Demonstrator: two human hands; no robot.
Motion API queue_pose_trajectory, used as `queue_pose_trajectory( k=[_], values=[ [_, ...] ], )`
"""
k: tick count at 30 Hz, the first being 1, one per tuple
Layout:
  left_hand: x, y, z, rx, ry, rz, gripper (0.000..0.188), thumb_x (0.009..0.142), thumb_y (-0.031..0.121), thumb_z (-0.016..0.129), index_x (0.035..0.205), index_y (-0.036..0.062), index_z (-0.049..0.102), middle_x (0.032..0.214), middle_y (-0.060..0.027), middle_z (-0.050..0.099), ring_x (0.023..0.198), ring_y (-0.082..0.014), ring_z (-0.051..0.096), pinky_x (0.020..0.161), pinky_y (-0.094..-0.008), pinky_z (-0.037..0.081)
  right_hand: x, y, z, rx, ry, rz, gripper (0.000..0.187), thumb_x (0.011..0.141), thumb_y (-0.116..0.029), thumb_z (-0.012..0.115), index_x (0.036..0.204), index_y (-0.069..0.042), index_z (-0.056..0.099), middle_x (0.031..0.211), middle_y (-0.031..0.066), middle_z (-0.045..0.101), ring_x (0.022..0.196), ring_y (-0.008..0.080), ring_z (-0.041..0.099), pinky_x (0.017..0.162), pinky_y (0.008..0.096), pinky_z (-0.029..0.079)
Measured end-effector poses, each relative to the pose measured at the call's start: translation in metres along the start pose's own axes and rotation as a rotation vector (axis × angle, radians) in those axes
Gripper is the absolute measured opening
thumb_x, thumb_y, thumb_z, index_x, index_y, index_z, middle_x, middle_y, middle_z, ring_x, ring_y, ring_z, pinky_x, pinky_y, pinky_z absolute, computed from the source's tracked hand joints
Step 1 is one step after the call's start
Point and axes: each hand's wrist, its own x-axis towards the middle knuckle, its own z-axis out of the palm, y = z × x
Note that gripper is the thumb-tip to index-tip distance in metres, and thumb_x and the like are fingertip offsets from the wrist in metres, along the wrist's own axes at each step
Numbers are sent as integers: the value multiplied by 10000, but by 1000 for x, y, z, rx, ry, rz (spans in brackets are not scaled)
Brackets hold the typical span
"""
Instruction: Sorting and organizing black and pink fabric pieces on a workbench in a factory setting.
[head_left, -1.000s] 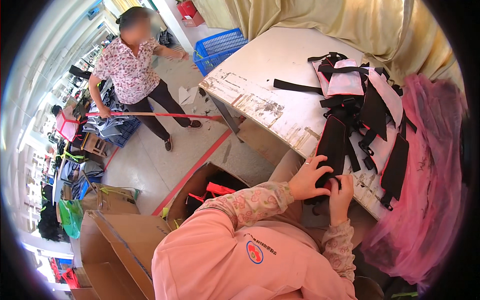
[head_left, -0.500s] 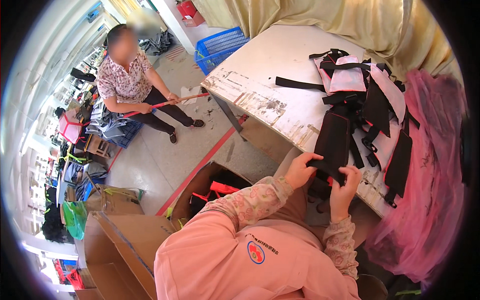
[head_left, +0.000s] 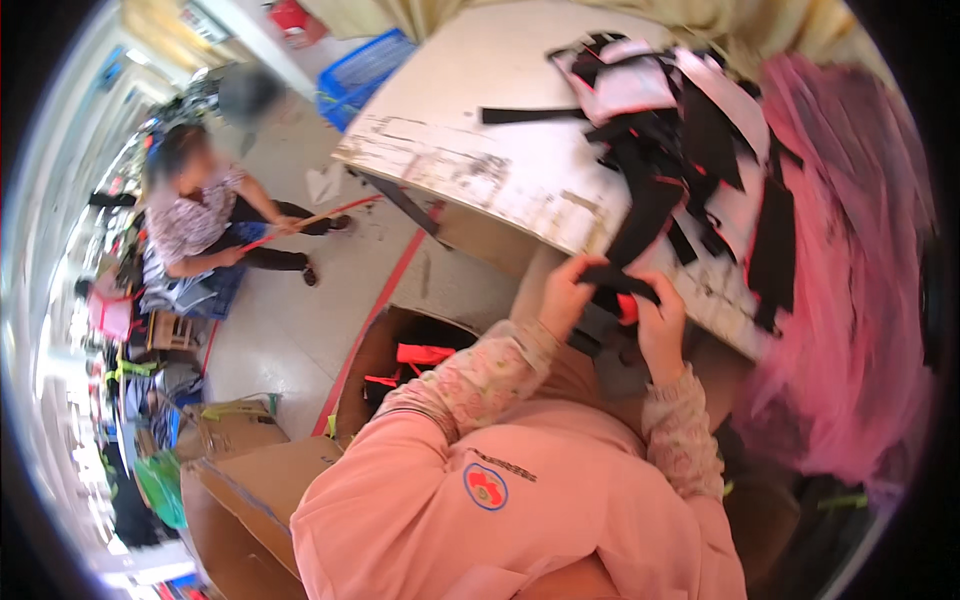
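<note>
Both hands hold the near end of a long black fabric panel [head_left: 645, 212], which runs back onto the table. My left hand [head_left: 567, 297] pinches one corner of its edge, and my right hand [head_left: 660, 328] grips the other, with the black edge bent between them. A bright red-orange patch [head_left: 627, 306] shows just under that edge, beside my right fingers. The panel's far end joins a pile of black straps, buckles and pale pink-white fabric pieces [head_left: 635, 88] with red edging.
The white table [head_left: 430, 125] has chipped paint. Pink translucent sheeting [head_left: 840, 260] hangs at its right. Left of me stand open cardboard boxes [head_left: 270, 470], one containing black and red items. A blue crate [head_left: 365, 75] sits beyond the table. A person [head_left: 200, 215] holds a stick at left.
The whole view has shifted, so the table and pile sit higher and further left. The panel's end is more bent between my hands, and more red-orange shows beneath it.
</note>
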Motion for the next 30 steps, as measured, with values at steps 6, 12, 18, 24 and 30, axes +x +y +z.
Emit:
queue_pose_trajectory(
  k=[6,12,18,24,30],
  values=[
    [17,-54,-24,-289,-26,-311,179,894,92,500,992,28,636,847,-26,619,762,-100,573,692,-225,461,8,2,13,-173,93,-208,143,803,29,535,936,-9,570,781,91,623,701,158,609,637,284,489],
    [4,-9,4,-806,-104,-437,259,936,177,448,1092,4,561,1018,-92,631,921,-188,602,858,-343,462,2,-5,3,-355,194,-246,113,803,22,562,910,-9,551,798,111,623,715,226,609,665,288,480],
    [2,10,3,-1122,-348,-535,392,929,247,439,1218,-16,472,1172,-139,570,1062,-251,556,987,-399,389,10,-12,2,-265,280,-273,102,804,32,557,899,1,534,854,127,625,770,228,610,691,296,480],
    [8,14,8,-1085,-435,-578,345,892,204,437,1117,-29,555,1023,-142,640,908,-244,621,870,-371,479,6,-4,-3,82,359,67,53,853,-1,541,901,-20,529,853,19,560,791,98,509,735,237,433],
    [4,51,12,-981,-252,-538,267,891,186,475,1005,-20,600,934,-112,659,807,-190,641,767,-328,522,3,-17,2,685,221,68,122,948,-136,494,972,-22,530,917,22,580,839,109,552,769,256,456]
  ],
)
